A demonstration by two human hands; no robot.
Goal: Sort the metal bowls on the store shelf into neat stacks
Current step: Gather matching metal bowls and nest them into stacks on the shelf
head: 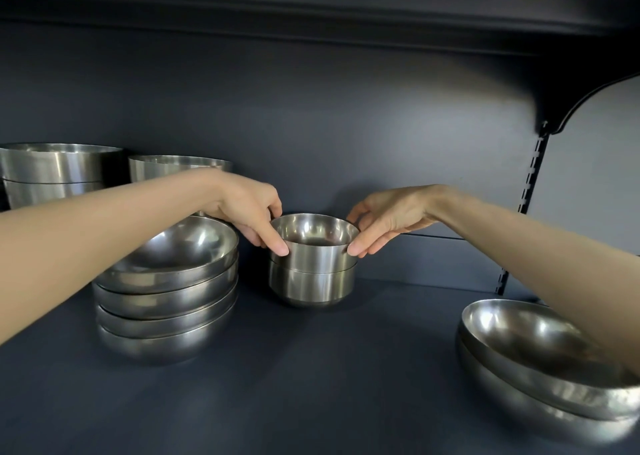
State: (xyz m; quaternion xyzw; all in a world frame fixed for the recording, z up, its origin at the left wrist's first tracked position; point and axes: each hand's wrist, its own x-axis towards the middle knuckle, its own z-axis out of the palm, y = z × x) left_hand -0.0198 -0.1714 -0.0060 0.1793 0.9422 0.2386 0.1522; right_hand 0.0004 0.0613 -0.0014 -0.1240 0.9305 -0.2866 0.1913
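Nearest, below right forearm: two wide bowls (540, 361), top one tilted. Below left forearm: shallow-bowl stack (166, 302). Between hands: small bowl (313, 243) nested in twin (311, 286) on shelf (311, 385). Best: seat level, centred, release both sides together. Left hand (247, 208), right hand (391, 217) each pinch rim, fingers curled. Behind left hand: tall bowls (59, 170).

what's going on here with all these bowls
A person is tidying metal bowls on a dark store shelf. The left hand and right hand each pinch the rim of a small bowl, which sits nested in a second small bowl mid-shelf. A stack of wide shallow bowls stands to the left, with taller bowls behind it. Two more wide bowls sit nested at the right, tilted.
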